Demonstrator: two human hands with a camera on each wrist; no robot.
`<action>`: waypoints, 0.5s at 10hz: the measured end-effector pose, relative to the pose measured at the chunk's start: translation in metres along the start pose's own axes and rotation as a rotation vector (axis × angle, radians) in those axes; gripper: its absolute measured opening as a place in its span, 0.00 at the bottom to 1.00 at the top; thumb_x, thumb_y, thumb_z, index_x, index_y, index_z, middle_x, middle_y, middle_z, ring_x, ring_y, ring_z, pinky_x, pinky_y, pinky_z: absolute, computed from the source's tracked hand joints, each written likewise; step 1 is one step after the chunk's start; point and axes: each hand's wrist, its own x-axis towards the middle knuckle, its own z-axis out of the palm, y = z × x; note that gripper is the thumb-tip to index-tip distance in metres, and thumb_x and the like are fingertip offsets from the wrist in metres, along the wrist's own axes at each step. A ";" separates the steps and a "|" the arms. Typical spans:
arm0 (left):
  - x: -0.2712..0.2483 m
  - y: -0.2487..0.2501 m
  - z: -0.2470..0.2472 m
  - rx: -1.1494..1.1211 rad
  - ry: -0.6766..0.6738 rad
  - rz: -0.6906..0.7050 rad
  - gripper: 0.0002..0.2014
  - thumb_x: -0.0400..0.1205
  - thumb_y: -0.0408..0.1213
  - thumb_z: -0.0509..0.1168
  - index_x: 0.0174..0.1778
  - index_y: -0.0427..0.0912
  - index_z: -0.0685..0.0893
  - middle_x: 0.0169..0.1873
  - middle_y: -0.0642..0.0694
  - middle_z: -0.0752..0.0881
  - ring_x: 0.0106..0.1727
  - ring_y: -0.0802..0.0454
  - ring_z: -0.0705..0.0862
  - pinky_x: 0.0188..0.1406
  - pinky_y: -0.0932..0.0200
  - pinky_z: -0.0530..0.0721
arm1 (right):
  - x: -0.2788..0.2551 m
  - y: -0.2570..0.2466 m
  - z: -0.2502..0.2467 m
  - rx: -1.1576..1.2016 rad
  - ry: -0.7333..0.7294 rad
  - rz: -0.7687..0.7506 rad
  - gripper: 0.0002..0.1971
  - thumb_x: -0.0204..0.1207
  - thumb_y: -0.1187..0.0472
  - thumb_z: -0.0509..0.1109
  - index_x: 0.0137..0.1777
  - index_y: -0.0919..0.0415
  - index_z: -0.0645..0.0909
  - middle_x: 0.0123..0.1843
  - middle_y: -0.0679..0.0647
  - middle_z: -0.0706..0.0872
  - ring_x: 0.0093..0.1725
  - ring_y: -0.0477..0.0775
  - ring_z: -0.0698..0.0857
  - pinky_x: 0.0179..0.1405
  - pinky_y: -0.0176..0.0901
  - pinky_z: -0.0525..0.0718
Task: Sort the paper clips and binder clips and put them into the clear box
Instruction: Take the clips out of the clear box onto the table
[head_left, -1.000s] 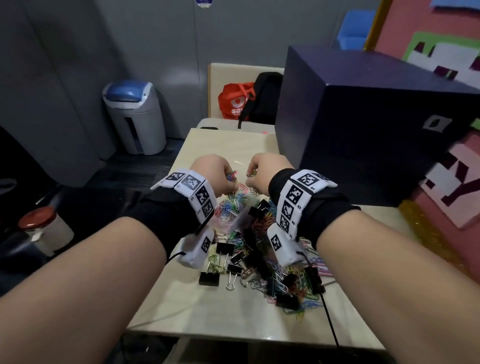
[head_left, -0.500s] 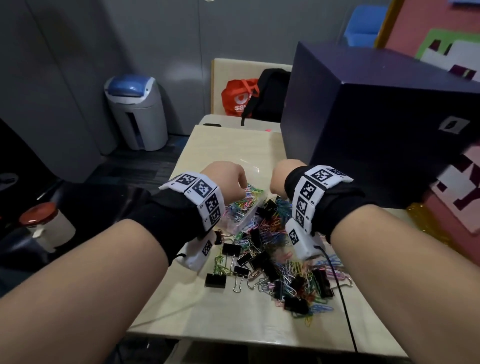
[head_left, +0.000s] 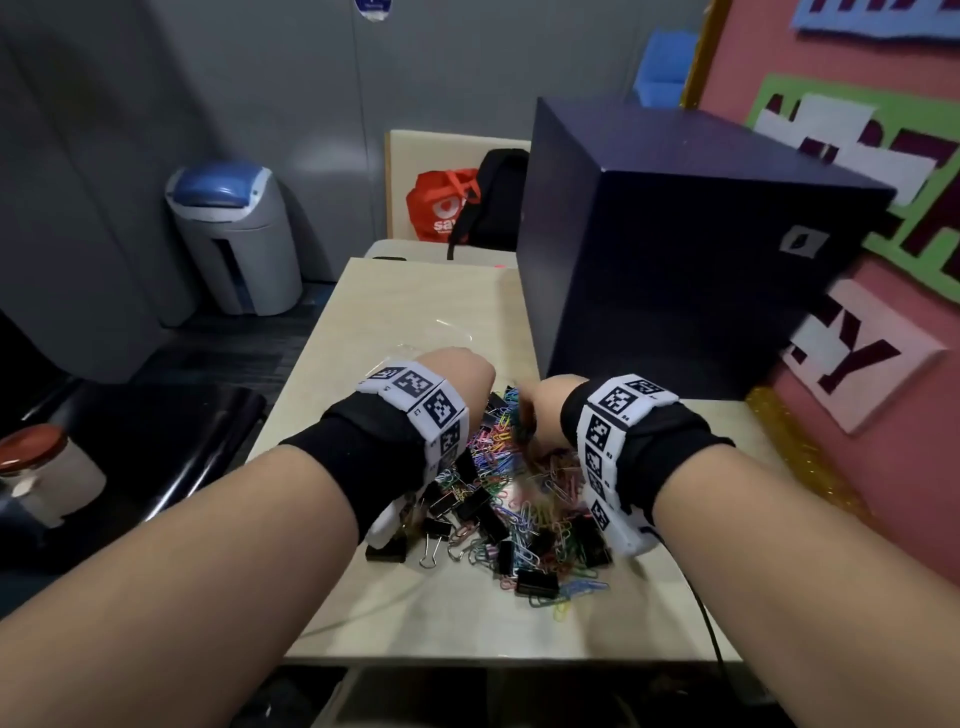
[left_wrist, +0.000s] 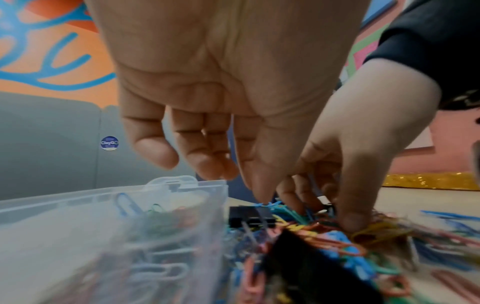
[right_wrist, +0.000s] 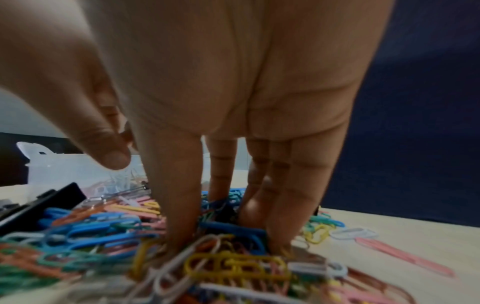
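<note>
Left hand (left_wrist: 221, 82) hangs relaxed, its grip empty, above the clear box (left_wrist: 109, 216), which already holds paper clips. Right hand (right_wrist: 221, 102) presses extended fingers (right_wrist: 179, 205) into the paper clip pile (head_left: 524, 499) on the surface (head_left: 415, 301), among black binder clips (head_left: 537, 582).

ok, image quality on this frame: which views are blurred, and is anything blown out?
Head view: dim, mostly sharp, wide-angle bending at the edges; the paper clips are readable between the wrists. Left wrist view: near field smeared, the clear box and foreground clips soft; the left hand is fairly crisp. Right wrist view: soft all over, the right hand fills the frame, foreground clips blurred. Nothing blown out.
</note>
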 end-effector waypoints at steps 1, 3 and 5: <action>-0.001 0.017 0.001 0.089 0.043 0.079 0.18 0.82 0.36 0.64 0.69 0.49 0.80 0.62 0.43 0.80 0.62 0.42 0.82 0.48 0.56 0.79 | 0.004 0.004 0.008 -0.069 0.009 -0.019 0.19 0.78 0.55 0.69 0.68 0.60 0.79 0.63 0.57 0.85 0.61 0.58 0.85 0.54 0.43 0.83; 0.007 0.031 0.009 0.261 -0.089 0.040 0.15 0.84 0.37 0.63 0.66 0.46 0.82 0.58 0.47 0.81 0.61 0.43 0.79 0.46 0.57 0.70 | 0.004 0.021 0.002 -0.079 0.107 -0.003 0.14 0.81 0.61 0.63 0.63 0.60 0.84 0.61 0.56 0.87 0.60 0.59 0.86 0.59 0.46 0.85; 0.009 0.035 0.005 0.296 -0.060 0.138 0.14 0.83 0.41 0.63 0.63 0.46 0.85 0.57 0.46 0.85 0.46 0.47 0.79 0.41 0.57 0.74 | 0.011 0.043 -0.009 -0.089 0.003 0.115 0.17 0.82 0.59 0.65 0.70 0.60 0.80 0.68 0.55 0.83 0.65 0.57 0.83 0.62 0.46 0.80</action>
